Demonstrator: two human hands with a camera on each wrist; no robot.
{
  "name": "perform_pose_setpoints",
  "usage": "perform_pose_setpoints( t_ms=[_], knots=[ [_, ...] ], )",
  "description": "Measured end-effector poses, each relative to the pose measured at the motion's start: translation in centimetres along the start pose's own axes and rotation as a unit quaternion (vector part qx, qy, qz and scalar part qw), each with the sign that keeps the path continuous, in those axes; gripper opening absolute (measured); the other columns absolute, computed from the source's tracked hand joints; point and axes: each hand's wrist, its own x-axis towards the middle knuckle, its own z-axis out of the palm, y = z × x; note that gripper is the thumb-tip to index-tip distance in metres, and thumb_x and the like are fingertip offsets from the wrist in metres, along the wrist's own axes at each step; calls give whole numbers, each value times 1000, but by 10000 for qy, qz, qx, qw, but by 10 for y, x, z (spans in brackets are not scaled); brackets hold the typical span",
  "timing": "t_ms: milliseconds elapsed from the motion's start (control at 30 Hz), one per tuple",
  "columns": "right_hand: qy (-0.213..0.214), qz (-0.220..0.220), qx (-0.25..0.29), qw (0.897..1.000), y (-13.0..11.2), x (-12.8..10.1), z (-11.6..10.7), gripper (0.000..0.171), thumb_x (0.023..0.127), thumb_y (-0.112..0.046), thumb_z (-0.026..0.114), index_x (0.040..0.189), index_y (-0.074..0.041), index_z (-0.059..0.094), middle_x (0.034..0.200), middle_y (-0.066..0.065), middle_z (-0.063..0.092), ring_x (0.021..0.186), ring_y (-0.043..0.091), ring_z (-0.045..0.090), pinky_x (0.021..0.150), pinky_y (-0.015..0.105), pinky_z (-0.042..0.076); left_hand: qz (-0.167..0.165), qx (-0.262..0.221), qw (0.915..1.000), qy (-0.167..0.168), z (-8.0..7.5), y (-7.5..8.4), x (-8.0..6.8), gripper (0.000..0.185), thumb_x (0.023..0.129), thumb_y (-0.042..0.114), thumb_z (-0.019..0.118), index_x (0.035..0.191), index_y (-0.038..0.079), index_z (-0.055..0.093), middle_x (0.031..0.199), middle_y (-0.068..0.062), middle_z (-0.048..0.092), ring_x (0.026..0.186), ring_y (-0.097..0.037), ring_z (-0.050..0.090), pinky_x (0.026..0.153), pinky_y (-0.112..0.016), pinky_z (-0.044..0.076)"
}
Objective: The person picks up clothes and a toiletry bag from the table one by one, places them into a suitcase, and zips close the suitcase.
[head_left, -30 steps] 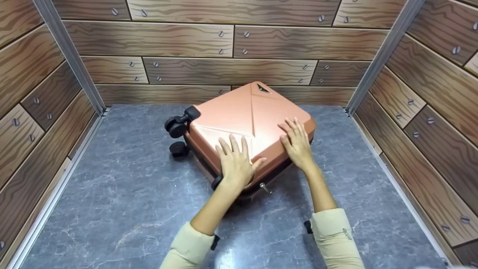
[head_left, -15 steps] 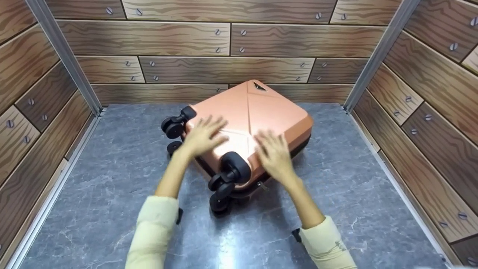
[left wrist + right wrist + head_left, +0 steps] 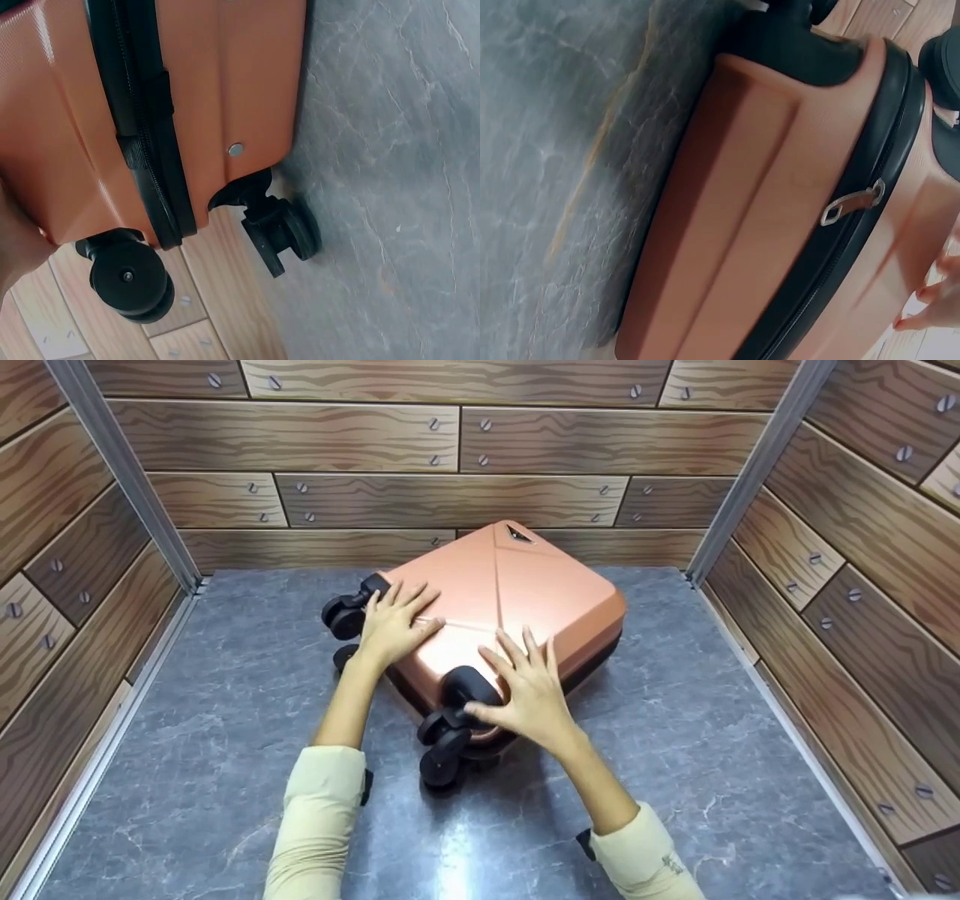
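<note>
A rose-gold hard-shell suitcase (image 3: 555, 585) lies flat on its broad side, turned at an angle, with its wheeled end toward the near left. My left hand (image 3: 391, 631) rests with spread fingers on the top face, beside the far-left caster (image 3: 346, 619). Over the near corner, my right hand (image 3: 531, 690) has its fingers spread on the shell and its thumb across the black wheel mount (image 3: 463, 684). A black zipper band (image 3: 139, 127) runs round the side in the left wrist view. The right wrist view shows a zipper pull (image 3: 853, 204) hanging from it.
Grey marble-patterned floor (image 3: 225, 720) surrounds the suitcase. Wood-plank-patterned walls (image 3: 360, 435) stand at the back and both sides, with metal posts (image 3: 142, 487) at the corners. The suitcase's far corner comes close to the back wall.
My left hand has moved from the near corner to the far-left wheel corner, uncovering the near casters. My right hand has slid left from the right edge to the near corner. The suitcase stays put.
</note>
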Motion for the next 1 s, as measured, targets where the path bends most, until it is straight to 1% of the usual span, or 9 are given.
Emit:
perform_pose_setpoints(
  t_ms=[100, 167, 300, 433, 533, 600, 833, 933, 1000],
  knots=[
    [-78, 9, -131, 9999, -3, -2, 0, 84, 73, -73, 51, 135, -16, 48, 142, 10, 36, 131, 44, 19, 100, 65, 5, -19, -15, 10000, 6, 1, 1, 0, 58, 88, 56, 45, 137, 25, 45, 144, 3, 35, 135, -29, 18, 104, -55, 6],
    [-121, 23, -145, 9998, -4, -4, 2, 83, 75, -72, 49, 136, -16, 46, 143, 10, 35, 131, 43, 18, 100, 64, 5, -28, -5, 10000, 18, 1, 2, -1, 57, 88, 55, 44, 137, 24, 46, 143, 3, 36, 135, -29, 18, 104, -55, 7],
    [-34, -162, 41, 9999, 0, -5, 4, 76, 79, -68, 47, 136, -17, 46, 142, 10, 36, 132, 42, 17, 100, 65, 4, -104, 81, 9999, 68, 1, 3, -4, 57, 89, 54, 45, 136, 23, 47, 143, 2, 36, 134, -29, 19, 104, -55, 8],
    [67, -397, 382, 9985, 13, -5, 3, 73, 81, -66, 46, 134, -16, 49, 141, 9, 38, 132, 42, 18, 100, 64, 4, -246, 201, 9995, 2, 0, 11, -7, 59, 90, 55, 42, 139, 22, 43, 145, 0, 33, 135, -31, 16, 104, -56, 7],
    [25, -524, 708, 9961, 27, -3, 1, 73, 80, -66, 48, 133, -16, 50, 141, 8, 39, 132, 39, 18, 101, 62, 3, -440, 268, 9987, -28, 2, 20, -10, 59, 91, 53, 39, 141, 22, 40, 147, -2, 29, 135, -33, 13, 102, -59, 6],
    [-51, -623, 945, 9936, 38, -2, 1, 74, 78, -66, 49, 132, -16, 51, 141, 7, 39, 133, 37, 19, 102, 61, 2, -645, 346, 9973, -3, 3, 27, -13, 57, 92, 51, 37, 141, 22, 39, 147, -2, 28, 135, -33, 11, 102, -60, 6],
    [-210, -872, 1834, 9789, 69, -3, 0, 76, 77, -66, 54, 131, -14, 51, 142, 8, 36, 135, 36, 14, 104, 57, -1, -1386, 691, 9877, 201, 12, 53, -18, 53, 95, 47, 31, 142, 23, 38, 147, -3, 27, 135, -36, 10, 101, -62, 5],
    [-202, -894, 2104, 9733, 75, -6, -1, 72, 78, -62, 56, 132, -14, 51, 143, 10, 35, 135, 37, 12, 105, 55, 0, -1574, 717, 9846, 260, 14, 61, -21, 52, 95, 45, 30, 141, 23, 38, 147, -4, 27, 135, -37, 9, 101, -63, 5],
    [-145, -870, 2186, 9718, 75, -9, -3, 70, 80, -60, 56, 132, -14, 51, 142, 11, 36, 134, 38, 13, 105, 56, 2, -1587, 739, 9843, 214, 14, 64, -22, 53, 95, 46, 30, 141, 22, 38, 147, -4, 27, 134, -38, 9, 101, -63, 5]
  ],
)
